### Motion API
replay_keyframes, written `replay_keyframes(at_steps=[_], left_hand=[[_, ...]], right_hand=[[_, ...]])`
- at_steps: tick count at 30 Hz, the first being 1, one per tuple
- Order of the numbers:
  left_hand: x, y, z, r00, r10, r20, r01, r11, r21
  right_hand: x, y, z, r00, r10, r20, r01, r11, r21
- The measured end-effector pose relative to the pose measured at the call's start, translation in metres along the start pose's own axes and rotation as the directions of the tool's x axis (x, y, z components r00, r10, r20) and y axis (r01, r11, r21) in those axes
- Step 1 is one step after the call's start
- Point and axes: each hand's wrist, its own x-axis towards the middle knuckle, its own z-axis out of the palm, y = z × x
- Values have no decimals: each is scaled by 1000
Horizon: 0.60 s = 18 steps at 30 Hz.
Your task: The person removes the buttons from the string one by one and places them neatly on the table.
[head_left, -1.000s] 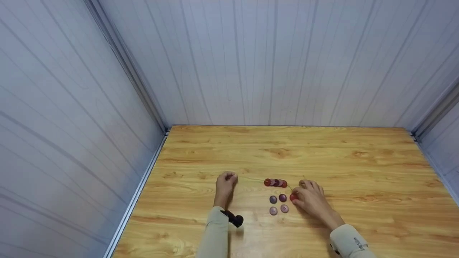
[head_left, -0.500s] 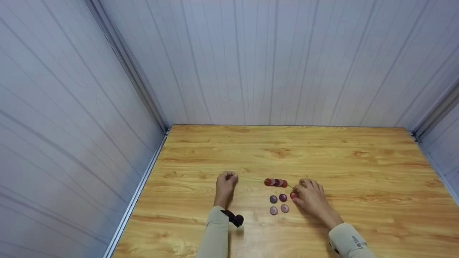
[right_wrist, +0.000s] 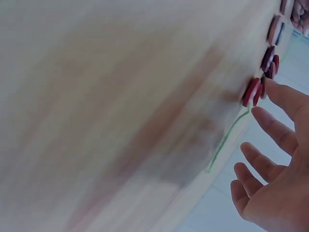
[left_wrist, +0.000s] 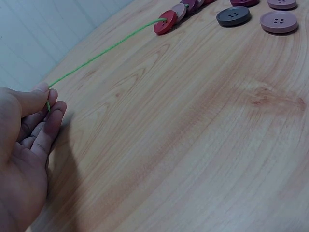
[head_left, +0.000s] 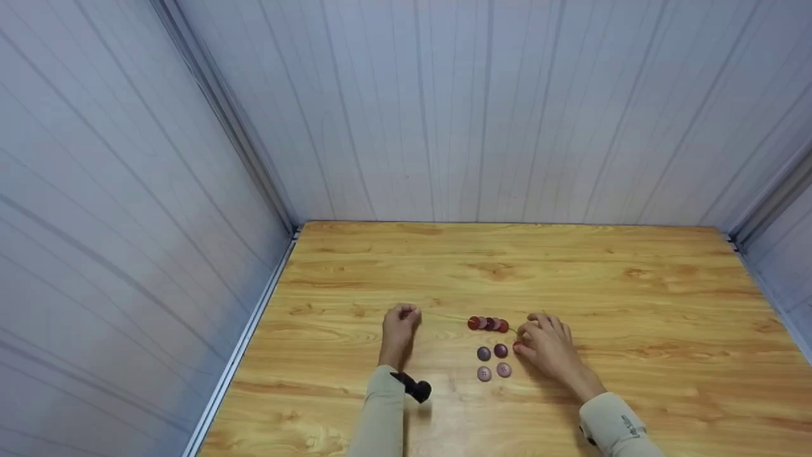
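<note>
My left hand [head_left: 398, 333] pinches a thin green string [left_wrist: 104, 54] between thumb and fingers, and a short tail hangs below the grip. The string runs right to a row of overlapping red, pink and dark buttons, whose left end is a red button [head_left: 474, 323]. At the right of that row, my right hand [head_left: 550, 349] holds a separate red button [head_left: 517, 346] by its edge with thumb and index finger; the other fingers are spread. Green string [right_wrist: 223, 142] trails beyond this button in the right wrist view.
A dark grey button [head_left: 484, 353], a purple button [head_left: 500, 350] and two pink buttons [head_left: 504, 369] lie in front of the row on the wooden table [head_left: 495, 266]. Pale panels [head_left: 444, 114] stand behind and at the sides. A black device sits on my left wrist.
My right hand has shifted slightly up and left, and the thumb now covers more of the red button, which has moved slightly away from me. My left hand has stayed in place.
</note>
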Motion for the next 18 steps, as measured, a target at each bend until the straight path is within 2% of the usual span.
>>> replay_keyframes(at_steps=[8, 18], left_hand=[[1, 0, -1, 1000, 29, -8, -29, 997, 65], [0, 2, -2, 1000, 27, 7, -27, 998, 55]], right_hand=[[17, -6, -2, 997, 65, 46, -67, 997, 34], [34, -7, 3, 994, 80, 78, -84, 996, 42]])
